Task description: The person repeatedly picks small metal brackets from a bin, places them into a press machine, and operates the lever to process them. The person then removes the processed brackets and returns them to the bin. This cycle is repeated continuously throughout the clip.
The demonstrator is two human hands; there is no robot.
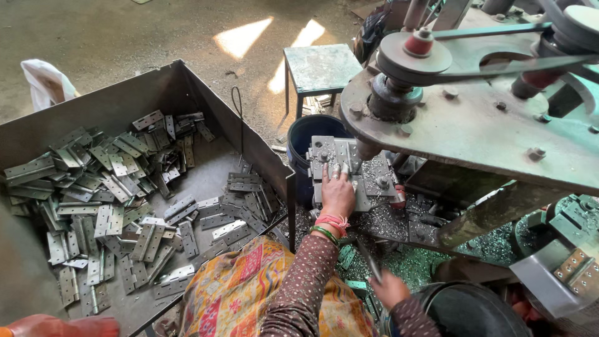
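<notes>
One view only, worn on my head. It looks steeply down and forward over my lap toward the drill press (pixel 474 118), which fills the right half and runs out of the top and right edges. Close range: my left hand (pixel 337 193) sits near centre, my right hand (pixel 388 288) low in the picture. The metal tray (pixel 156 93) of hinges (pixel 106 200) takes the left side, cut by the left edge. Dirt floor (pixel 156 31) shows along the top, farther off.

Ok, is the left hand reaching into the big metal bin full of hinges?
No, the left hand lies flat on the hinge plate under the drill press, while the bin sits apart to its left.
</notes>
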